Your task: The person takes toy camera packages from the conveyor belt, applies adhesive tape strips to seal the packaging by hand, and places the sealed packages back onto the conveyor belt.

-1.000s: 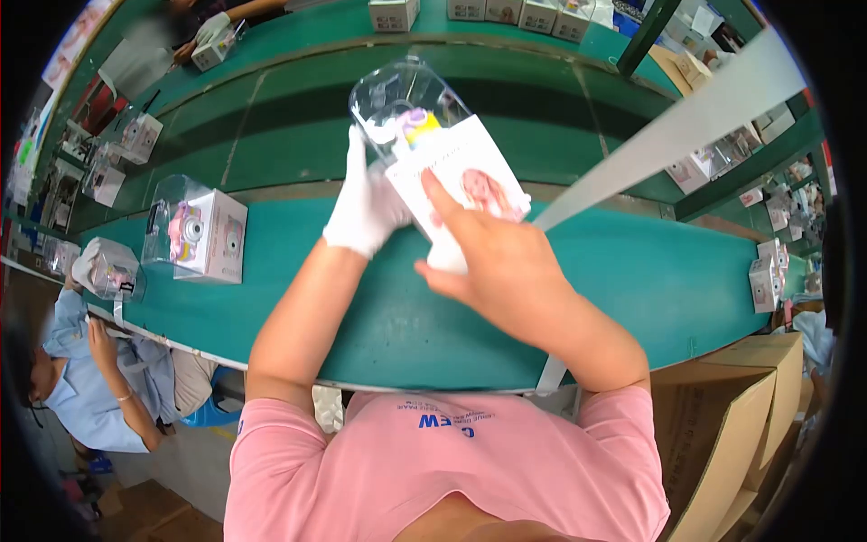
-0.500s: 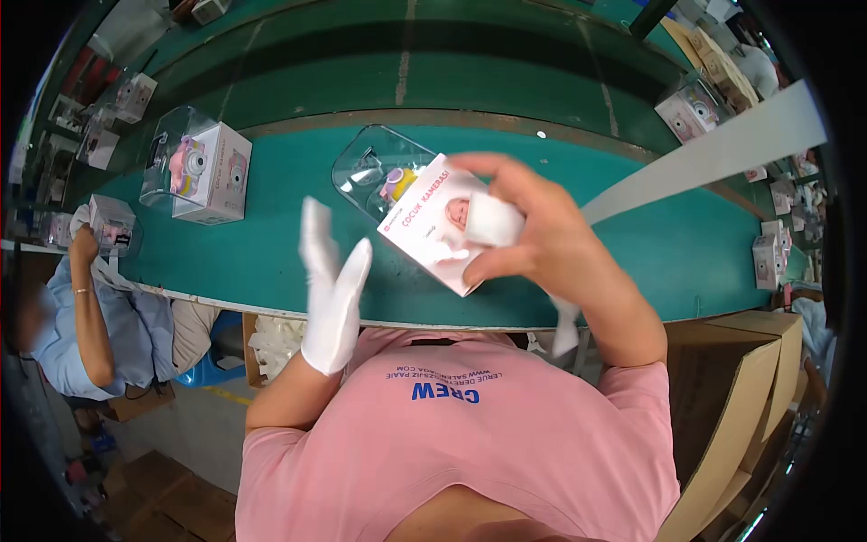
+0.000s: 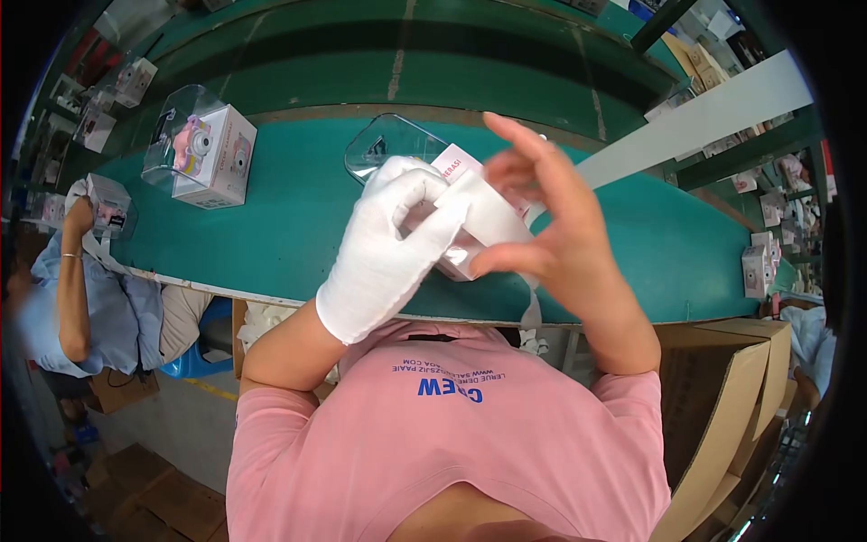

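Note:
A white printed box (image 3: 459, 163) with a clear plastic cover (image 3: 393, 140) at its far left end lies tilted on the green bench top. My left hand (image 3: 388, 239), in a white glove, is over the box's near left side, thumb and fingers closed on the edge of a white piece (image 3: 488, 210) that looks like paper or cloth. This piece covers much of the printed face. My right hand (image 3: 564, 221) is bare and at the box's right side, its thumb by the lower corner and its fingers apart, partly blurred.
Another boxed toy camera (image 3: 217, 158) stands on the bench (image 3: 289, 208) at the left. A co-worker in blue (image 3: 68, 307) handles a similar box (image 3: 110, 208) at the far left. A pale band (image 3: 695, 122) slants across the upper right. An open carton (image 3: 704, 397) is below right.
My left hand has moved from beside the box onto it and closed on the white piece. That piece now lies flatter across the box. My right hand's fingers have spread and lifted.

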A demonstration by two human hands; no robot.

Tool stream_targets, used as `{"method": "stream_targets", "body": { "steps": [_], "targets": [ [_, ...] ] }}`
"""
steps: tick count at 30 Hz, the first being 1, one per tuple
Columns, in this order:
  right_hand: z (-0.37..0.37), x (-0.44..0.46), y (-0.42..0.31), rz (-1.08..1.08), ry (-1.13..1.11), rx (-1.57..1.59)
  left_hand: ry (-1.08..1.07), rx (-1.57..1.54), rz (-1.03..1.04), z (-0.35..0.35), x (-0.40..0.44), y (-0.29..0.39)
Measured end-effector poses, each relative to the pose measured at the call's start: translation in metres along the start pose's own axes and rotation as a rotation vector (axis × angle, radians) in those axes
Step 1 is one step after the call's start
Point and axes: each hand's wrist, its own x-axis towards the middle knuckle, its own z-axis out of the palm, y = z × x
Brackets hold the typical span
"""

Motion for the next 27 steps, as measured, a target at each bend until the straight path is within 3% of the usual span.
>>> {"method": "stream_targets", "body": {
  "steps": [2, 7, 13, 18, 22, 27],
  "targets": [
    [-0.01, 0.007, 0.001, -0.301, 0.085, -0.334, 0.021, 0.085, 0.088, -0.004, -0.001, -0.002],
    [-0.01, 0.016, 0.005, -0.16, -0.087, -0.13, -0.037, 0.202, 0.226, -0.006, 0.001, -0.006],
    [0.0, 0.016, 0.007, 0.031, -0.048, 0.085, 0.091, 0.217, 0.227, 0.004, -0.003, 0.001],
    [0.008, 0.016, 0.028, -0.262, -0.006, 0.076, 0.14, 0.046, 0.185, 0.01, -0.002, 0.002],
    [0.009, 0.012, 0.006, 0.069, 0.002, 0.241, 0.236, 0.149, 0.248, 0.008, 0.0, -0.003],
    [0.014, 0.01, 0.006, 0.116, -0.016, 0.148, 0.292, 0.372, 0.415, 0.006, 0.001, -0.009]
  ]
}}
